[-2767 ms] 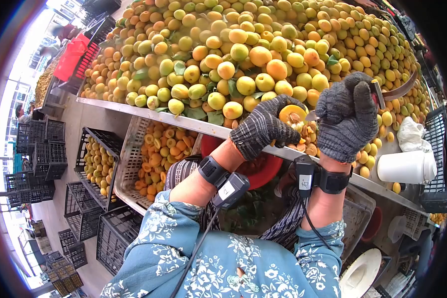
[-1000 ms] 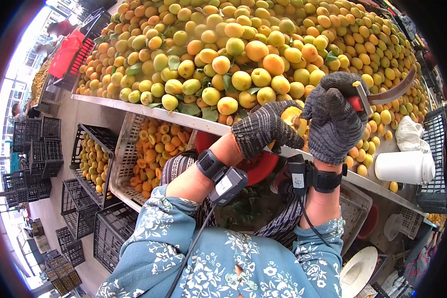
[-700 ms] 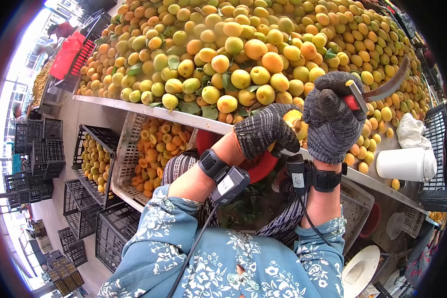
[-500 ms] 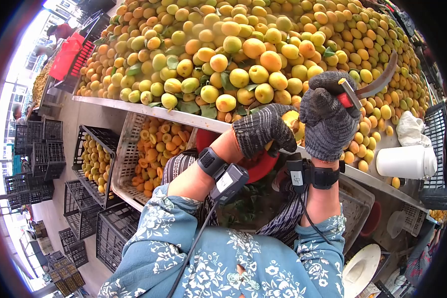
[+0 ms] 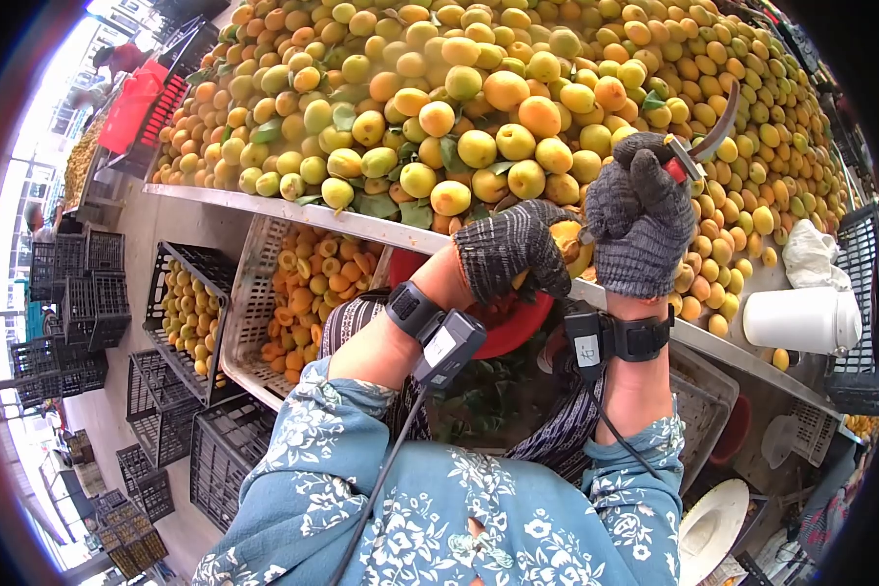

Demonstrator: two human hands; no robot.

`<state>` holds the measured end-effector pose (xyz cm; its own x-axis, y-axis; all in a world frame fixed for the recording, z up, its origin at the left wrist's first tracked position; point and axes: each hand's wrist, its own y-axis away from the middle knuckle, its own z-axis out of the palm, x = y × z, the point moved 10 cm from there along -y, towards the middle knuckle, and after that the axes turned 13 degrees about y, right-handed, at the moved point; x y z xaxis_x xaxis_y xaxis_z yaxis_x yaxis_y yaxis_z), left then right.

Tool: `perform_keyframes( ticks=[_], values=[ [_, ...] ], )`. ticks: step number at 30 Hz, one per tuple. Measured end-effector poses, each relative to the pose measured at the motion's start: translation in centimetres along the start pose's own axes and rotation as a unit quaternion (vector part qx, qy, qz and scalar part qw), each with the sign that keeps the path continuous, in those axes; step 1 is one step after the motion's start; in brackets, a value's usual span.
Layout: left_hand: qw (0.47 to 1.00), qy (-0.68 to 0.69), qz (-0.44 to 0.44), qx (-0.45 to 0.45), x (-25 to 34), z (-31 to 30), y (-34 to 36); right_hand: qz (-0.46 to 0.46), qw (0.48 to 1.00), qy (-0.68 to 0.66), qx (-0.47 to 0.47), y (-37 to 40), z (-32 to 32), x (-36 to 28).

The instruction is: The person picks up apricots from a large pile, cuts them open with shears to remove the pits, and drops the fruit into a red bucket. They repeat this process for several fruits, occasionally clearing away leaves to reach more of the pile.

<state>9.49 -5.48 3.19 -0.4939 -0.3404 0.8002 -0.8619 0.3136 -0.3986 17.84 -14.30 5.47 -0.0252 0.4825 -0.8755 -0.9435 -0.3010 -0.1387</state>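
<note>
My left hand, in a dark knitted glove, is closed around an apricot, whose cut-looking side faces my other hand. My right hand, gloved the same way, grips a curved knife by its red handle; the hooked blade points up and away over the heap. Both hands are close together above the table's front edge. A large pile of yellow-orange and greenish apricots with some leaves lies just beyond them. Under my left hand, a red basin is partly hidden.
A pale crate of halved apricots stands left of my legs, beside a black crate of apricots. A white container lies on the table at right, near a white bag. A straw hat is low right.
The knife and my right hand have shifted slightly left, and the blade now points more upward. My left hand keeps its hold on the apricot, moving a little.
</note>
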Motion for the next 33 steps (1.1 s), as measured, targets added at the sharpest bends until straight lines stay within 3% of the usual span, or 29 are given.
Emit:
perform_keyframes(
  ticks=[4,7,9,13,15,16,18,33],
  values=[
    [0.997,0.060,0.048,0.009,0.3,-0.2,0.0,0.057,0.997,-0.044,0.021,-0.3,-0.8,2.2],
    [1.000,-0.007,-0.002,0.011,-0.1,-0.4,0.1,0.089,0.991,-0.086,0.042,-0.7,-1.9,3.5],
    [0.997,0.076,-0.025,0.010,-0.5,-0.3,0.0,0.093,0.991,-0.087,0.039,-0.9,-2.1,3.7],
    [1.000,0.014,-0.016,-0.011,0.0,0.1,-1.6,0.093,0.991,-0.078,0.055,-0.9,-2.2,3.6],
    [0.987,0.112,-0.099,-0.052,-2.2,1.3,-2.1,0.108,0.989,-0.071,0.072,-0.8,-2.5,3.9],
    [0.987,0.113,-0.099,-0.053,-2.2,1.5,-2.2,0.122,0.987,-0.064,0.089,-0.7,-2.8,4.1],
    [0.975,0.109,-0.190,-0.024,-3.5,1.3,-2.1,0.122,0.986,-0.067,0.089,-0.7,-2.7,4.1],
    [0.956,0.200,-0.212,-0.025,-3.2,2.2,-2.5,0.143,0.983,-0.093,0.070,-1.1,-3.4,4.7]
  ],
)
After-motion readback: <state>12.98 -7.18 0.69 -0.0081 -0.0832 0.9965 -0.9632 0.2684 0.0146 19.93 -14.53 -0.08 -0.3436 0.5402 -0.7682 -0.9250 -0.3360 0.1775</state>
